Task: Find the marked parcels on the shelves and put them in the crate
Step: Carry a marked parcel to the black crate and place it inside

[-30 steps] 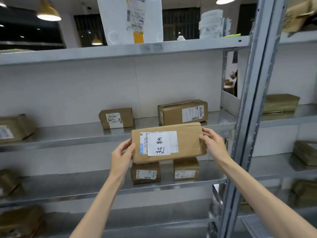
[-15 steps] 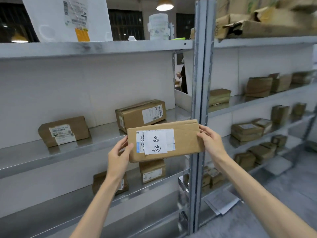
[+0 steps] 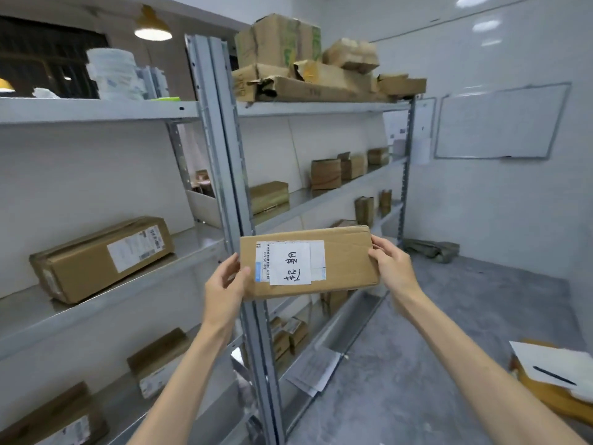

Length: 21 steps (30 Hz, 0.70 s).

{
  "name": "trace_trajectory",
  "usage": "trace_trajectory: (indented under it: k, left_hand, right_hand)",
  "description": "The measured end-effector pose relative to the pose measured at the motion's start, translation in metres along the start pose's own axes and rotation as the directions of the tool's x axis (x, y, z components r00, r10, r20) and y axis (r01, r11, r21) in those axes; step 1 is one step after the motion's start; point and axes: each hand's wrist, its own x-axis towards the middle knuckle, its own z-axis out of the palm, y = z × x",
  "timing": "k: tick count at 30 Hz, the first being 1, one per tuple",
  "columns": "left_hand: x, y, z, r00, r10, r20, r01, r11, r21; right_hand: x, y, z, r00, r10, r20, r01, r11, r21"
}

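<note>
1. A flat brown cardboard parcel (image 3: 308,261) is held up in the air, in front of the grey metal upright (image 3: 224,187) where two shelving units meet. It touches no shelf.
2. A white label (image 3: 290,263) with handwritten black characters is stuck on the parcel's face, towards its left end, over a printed shipping label.
3. The left hand (image 3: 224,284) has its grip clamped on the parcel's left end, thumb on the front face.
4. The right hand (image 3: 390,268) has its grip clamped on the parcel's right end.
5. A long cardboard box (image 3: 102,255) lies on the left unit's middle shelf, near the front edge and well apart from the parcel.
6. Battered cardboard boxes (image 3: 305,65) are piled on the right unit's top shelf; smaller boxes stand on the shelves beneath.
7. A whiteboard (image 3: 500,122) hangs on the wall beyond the right unit.
8. Low on the right, a sheet of paper (image 3: 545,358) carries a black pen (image 3: 554,376).
</note>
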Motion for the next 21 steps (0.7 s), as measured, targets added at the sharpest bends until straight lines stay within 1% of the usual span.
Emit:
trace_trajectory:
  k: [3,6,13,16,21]
  left_hand:
    - [-0.007,0.005,0.047,0.996,-0.001,0.086,0.001,1.0,0.0]
    - [-0.015,0.014,0.096,0.992,-0.003,0.129,0.003,1.0,-0.002]
    - [-0.039,0.022,0.207,0.965,0.0,0.261,0.019,0.997,-0.07]
    - [-0.047,0.023,0.251,0.944,-0.019,0.331,0.051,0.995,-0.087]
    - [-0.059,0.027,0.324,0.888,-0.001,0.46,0.067,0.989,-0.129]
  right_hand:
    - [0.004,0.005,-0.046,0.998,0.012,-0.066,-0.014,1.0,-0.02]
    - [0.01,0.007,-0.097,0.988,0.015,-0.152,-0.017,1.0,-0.015]
    - [0.008,0.019,-0.209,0.949,0.034,-0.313,-0.042,0.999,-0.018]
    - [0.0,0.019,-0.252,0.921,0.054,-0.386,-0.061,0.998,-0.007]
    - [-0.016,0.015,-0.316,0.865,0.031,-0.501,-0.061,0.997,-0.043]
